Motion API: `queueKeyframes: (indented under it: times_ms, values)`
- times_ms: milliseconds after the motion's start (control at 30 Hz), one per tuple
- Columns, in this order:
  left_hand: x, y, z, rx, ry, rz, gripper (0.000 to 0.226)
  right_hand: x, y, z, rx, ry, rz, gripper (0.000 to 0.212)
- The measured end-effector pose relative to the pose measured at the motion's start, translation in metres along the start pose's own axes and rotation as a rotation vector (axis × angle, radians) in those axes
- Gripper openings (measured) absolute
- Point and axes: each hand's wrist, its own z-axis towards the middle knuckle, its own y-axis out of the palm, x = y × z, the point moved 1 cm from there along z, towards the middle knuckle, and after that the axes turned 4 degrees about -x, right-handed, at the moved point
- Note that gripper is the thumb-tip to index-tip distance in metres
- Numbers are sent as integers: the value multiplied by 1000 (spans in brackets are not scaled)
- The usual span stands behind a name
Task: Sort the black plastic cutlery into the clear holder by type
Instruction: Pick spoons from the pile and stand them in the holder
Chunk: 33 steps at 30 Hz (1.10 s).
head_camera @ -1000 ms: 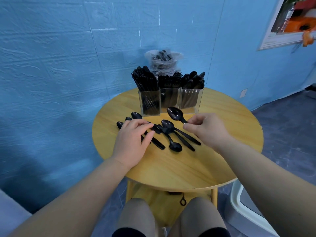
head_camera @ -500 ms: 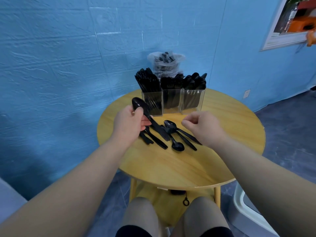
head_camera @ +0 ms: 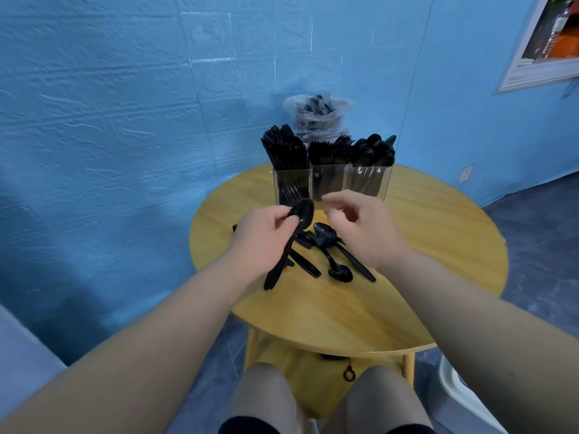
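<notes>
My left hand [head_camera: 263, 236] holds a black plastic spoon [head_camera: 289, 242] lifted above the round wooden table [head_camera: 423, 277], bowl up by my fingertips and handle slanting down towards me. My right hand [head_camera: 363, 227] hovers just right of the spoon's bowl, its fingers loosely curled and holding nothing. Under both hands several loose black spoons [head_camera: 332, 255] lie on the table. Behind them stands the clear three-part holder [head_camera: 332, 183], with knives at the left, forks in the middle and spoons at the right.
A clear plastic bag of more black cutlery [head_camera: 318, 112] sits behind the holder against the blue wall. My knees show below the table's near edge. A white object [head_camera: 463, 396] stands on the floor at the lower right.
My left hand has lifted one spoon off the pile and turned it bowl-up in front of the holder. My right hand has risen from the table and moved in beside the spoon's bowl.
</notes>
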Motion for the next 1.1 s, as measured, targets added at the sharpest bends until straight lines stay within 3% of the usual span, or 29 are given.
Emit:
queueKeyframes:
  times_ms: [133, 233, 333, 467, 767, 1100]
  values:
    - [16, 14, 12, -79, 128, 191, 22, 0, -10, 2, -3, -1, 29, 16]
    - [15, 21, 23, -83, 190, 418, 31, 14, -20, -1, 7, 119, 49, 16]
    - [3, 30, 33, -203, 264, 697, 32, 27, -30, -7, 23, 224, 73, 15]
    - [-8, 43, 41, -299, 254, 809, 35, 39, -38, -11, 39, 308, 117, 16]
    - [-1, 47, 54, -339, 257, 825, 34, 48, -45, -9, 104, 375, 230, 15]
    - [59, 0, 67, -13, 352, 528, 13, 25, -69, 11, 194, 261, 245, 15]
